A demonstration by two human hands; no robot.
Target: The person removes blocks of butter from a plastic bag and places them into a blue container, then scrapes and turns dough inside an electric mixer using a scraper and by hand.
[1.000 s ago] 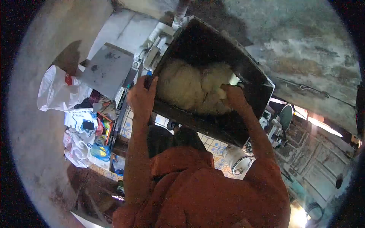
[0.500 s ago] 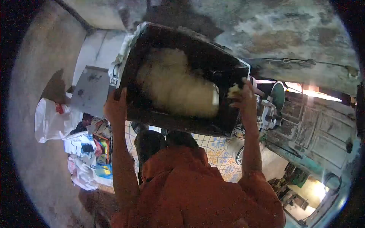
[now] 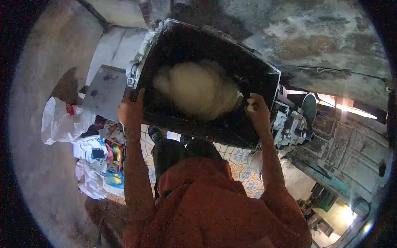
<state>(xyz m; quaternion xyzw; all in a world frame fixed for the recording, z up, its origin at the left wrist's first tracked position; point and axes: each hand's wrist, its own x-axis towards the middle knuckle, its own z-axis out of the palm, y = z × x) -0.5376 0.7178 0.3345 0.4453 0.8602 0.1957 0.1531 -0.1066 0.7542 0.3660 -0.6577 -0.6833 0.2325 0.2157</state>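
Observation:
A large pale mass of dough (image 3: 198,91), smeared by motion, lies inside a dark, deep mixing trough (image 3: 178,120). At the trough's near left corner, my left hand (image 3: 131,109) is closed over the rim. Inside the right end, my right hand (image 3: 258,109) pinches a small pale piece of dough (image 3: 249,106), its fingers curled and mostly covering it. That hand is just right of the big mass, with a narrow gap between them.
Gears and a motor (image 3: 291,126) sit against the trough's right end. A grey metal sheet (image 3: 106,93) stands to the left, above plastic bags (image 3: 68,120) and packages. A stained wall (image 3: 314,41) rises behind. Patterned tiles (image 3: 237,157) cover the floor below.
My right hand has moved left and slightly down, closer to the dough mass, and less of its piece shows. The dough has changed shape. My left hand stays at the rim.

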